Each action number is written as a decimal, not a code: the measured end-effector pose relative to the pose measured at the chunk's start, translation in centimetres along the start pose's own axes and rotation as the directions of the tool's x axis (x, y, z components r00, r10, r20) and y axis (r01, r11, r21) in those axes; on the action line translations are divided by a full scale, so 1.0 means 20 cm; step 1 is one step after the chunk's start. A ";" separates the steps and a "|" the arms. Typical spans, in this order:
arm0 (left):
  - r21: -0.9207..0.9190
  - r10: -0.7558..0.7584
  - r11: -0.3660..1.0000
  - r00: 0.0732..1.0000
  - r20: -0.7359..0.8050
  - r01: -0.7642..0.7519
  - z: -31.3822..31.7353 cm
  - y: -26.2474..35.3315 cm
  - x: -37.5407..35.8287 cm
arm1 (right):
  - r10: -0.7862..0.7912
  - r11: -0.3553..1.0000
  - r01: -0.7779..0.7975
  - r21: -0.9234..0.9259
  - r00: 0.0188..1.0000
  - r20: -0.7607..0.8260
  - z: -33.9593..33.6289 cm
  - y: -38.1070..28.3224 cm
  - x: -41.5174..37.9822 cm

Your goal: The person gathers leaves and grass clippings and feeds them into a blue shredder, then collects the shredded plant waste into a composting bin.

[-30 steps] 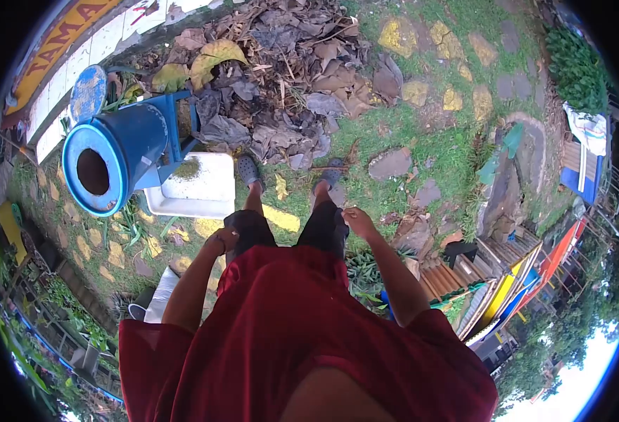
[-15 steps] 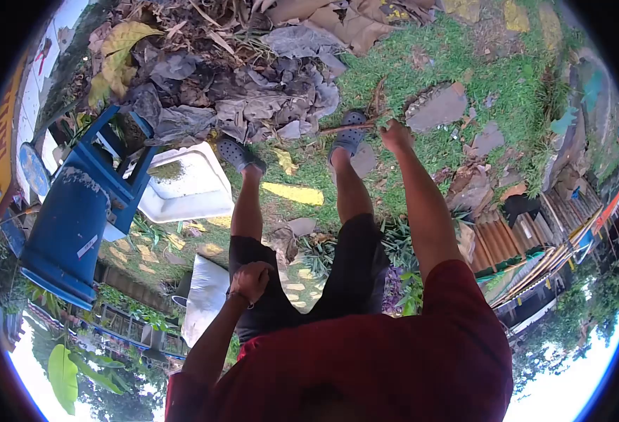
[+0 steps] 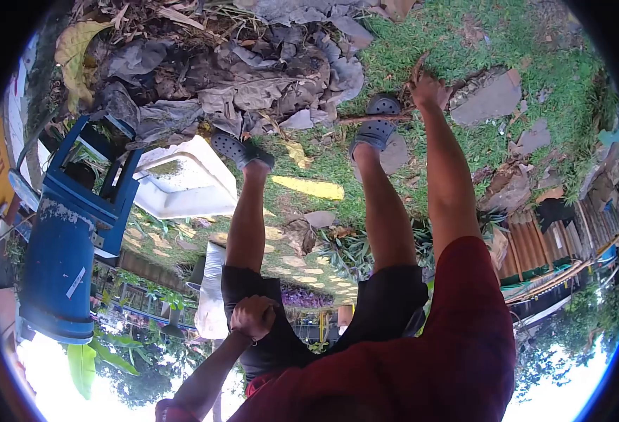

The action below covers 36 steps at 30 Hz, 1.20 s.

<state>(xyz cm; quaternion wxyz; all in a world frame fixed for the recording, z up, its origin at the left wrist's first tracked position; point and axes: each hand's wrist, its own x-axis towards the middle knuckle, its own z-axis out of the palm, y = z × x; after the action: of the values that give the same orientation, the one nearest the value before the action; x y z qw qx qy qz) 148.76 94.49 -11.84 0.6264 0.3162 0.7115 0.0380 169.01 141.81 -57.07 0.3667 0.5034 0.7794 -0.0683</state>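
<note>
My right hand (image 3: 428, 91) reaches down to the grass, its fingers closed round a curled brown dry leaf (image 3: 418, 66). Just left of it, a thin reddish-brown stick (image 3: 352, 119) lies across the front of my right grey clog (image 3: 375, 132). My left hand (image 3: 253, 316) rests on my left thigh over the black shorts, with its fingers curled in and nothing visible in them. My left clog (image 3: 233, 149) stands beside a large heap of grey and brown dry leaves (image 3: 253, 88).
A white basin (image 3: 190, 193) lies left of my feet, next to a blue drum (image 3: 56, 271) with a blue frame. Right of my right hand is a flat grey stone (image 3: 489, 98). Stacked orange-brown roof tiles (image 3: 524, 246) stand farther right. A yellow strip (image 3: 308, 187) lies between my legs.
My right hand has moved away from the stick's end, farther forward to the curled leaf. My left hand stays on my thigh. The view has tilted and my legs appear farther apart.
</note>
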 end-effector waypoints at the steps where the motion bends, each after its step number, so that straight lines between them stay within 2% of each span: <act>1: 0.014 0.003 1.000 1.000 0.009 -0.003 -0.02 0.01 0.01 | -0.040 0.999 0.040 0.004 0.999 0.024 0.00 0.02 0.03; 2: 0.023 0.008 1.000 1.000 -0.006 -0.007 -0.04 0.02 0.03 | -0.041 0.999 0.041 0.014 0.999 0.009 -0.04 0.05 0.04; 4: 0.014 0.015 1.000 1.000 0.002 -0.015 -0.07 0.04 0.03 | -0.157 0.980 0.165 0.109 0.985 -0.078 -0.07 0.07 0.01; 5: 0.006 -0.012 1.000 1.000 0.015 0.012 -0.08 0.06 0.03 | -0.164 0.978 0.173 0.114 0.983 -0.082 -0.09 0.08 0.00; 7: 0.014 -0.022 1.000 0.999 0.029 0.021 -0.07 0.07 0.03 | -0.254 0.928 0.300 0.219 0.943 -0.214 -0.12 0.13 -0.05; 8: 0.029 -0.025 0.999 0.999 0.041 0.024 -0.07 0.06 0.03 | -0.255 0.927 0.301 0.223 0.943 -0.213 -0.14 0.14 -0.09; 10: 0.026 0.005 1.000 1.000 0.025 -0.006 -0.03 0.01 0.01 | -0.326 0.881 0.339 0.331 0.940 -0.095 -0.21 0.14 -0.16; 11: 0.022 0.041 0.999 0.999 0.012 -0.041 -0.03 0.00 0.01 | -0.443 0.852 0.446 0.276 0.893 -0.076 -0.23 0.13 -0.20; 12: 0.021 0.037 0.999 0.999 0.000 -0.037 -0.03 0.01 0.01 | -0.451 0.846 0.456 0.275 0.888 -0.085 -0.24 0.13 -0.24; 14: 0.018 0.023 1.000 1.000 0.003 -0.024 -0.06 0.04 0.02 | -0.795 0.606 0.794 0.043 0.605 0.028 -0.15 0.12 -0.30; 15: 0.026 0.017 1.000 1.000 0.011 -0.017 -0.07 0.05 0.02 | -0.802 0.597 0.801 0.042 0.597 0.018 -0.08 0.11 -0.32; 16: 0.030 0.011 1.000 1.000 0.001 -0.011 -0.05 0.04 0.01 | -0.810 0.581 0.812 -0.057 0.584 0.052 0.00 0.11 -0.34; 17: 0.024 0.010 1.000 1.000 0.002 -0.010 -0.02 0.02 0.00 | -0.814 0.559 0.814 -0.157 0.575 0.086 0.02 0.09 -0.36; 18: 0.021 0.008 1.000 1.000 0.005 -0.008 0.00 -0.01 -0.01 | -0.818 0.555 0.818 -0.153 0.569 0.076 0.05 0.06 -0.38; 20: 0.025 -0.013 1.000 1.000 -0.001 0.013 -0.02 0.01 0.00 | -0.555 0.826 0.561 0.049 0.797 0.239 0.06 -0.04 -0.45; 21: 0.019 -0.007 1.000 1.000 0.006 0.007 -0.02 0.01 0.01 | -0.458 0.889 0.418 0.186 0.807 0.373 0.03 -0.07 -0.46; 22: 0.006 0.000 1.000 1.000 0.016 0.000 -0.02 0.00 0.01 | -0.462 0.887 0.420 0.191 0.801 0.380 0.05 -0.08 -0.48; 24: 0.013 -0.002 1.000 1.000 0.025 0.002 0.00 -0.03 0.00 | -0.446 0.895 0.428 0.126 0.863 0.240 0.08 -0.08 -0.52; 26: 0.014 0.009 1.000 1.000 0.024 -0.009 0.01 -0.03 0.00 | -0.462 0.887 0.444 0.128 0.849 0.256 0.11 -0.08 -0.54; 28: 0.016 -0.015 1.000 0.998 0.062 0.014 -0.01 -0.02 0.00 | -0.357 0.932 0.307 0.193 0.868 0.345 0.12 -0.11 -0.58; 31: 0.009 -0.005 1.000 1.000 0.025 0.005 -0.01 -0.03 -0.02 | -0.314 0.945 0.279 0.171 0.919 0.238 0.10 -0.13 -0.63; 34: 0.031 0.001 1.000 1.000 0.024 -0.002 -0.01 -0.03 -0.03 | -0.362 0.921 0.291 0.259 0.884 0.297 0.16 -0.11 -0.62; 36: 0.022 0.013 1.000 1.000 0.003 -0.013 -0.03 -0.02 -0.02 | -0.332 0.927 0.262 0.267 0.905 0.265 0.19 -0.09 -0.63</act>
<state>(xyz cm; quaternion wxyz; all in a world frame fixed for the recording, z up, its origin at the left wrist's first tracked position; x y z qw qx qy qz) 148.10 94.10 -11.50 0.6235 0.3277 0.7090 0.0339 172.20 129.82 -52.14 0.4086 0.3997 0.7682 -0.2885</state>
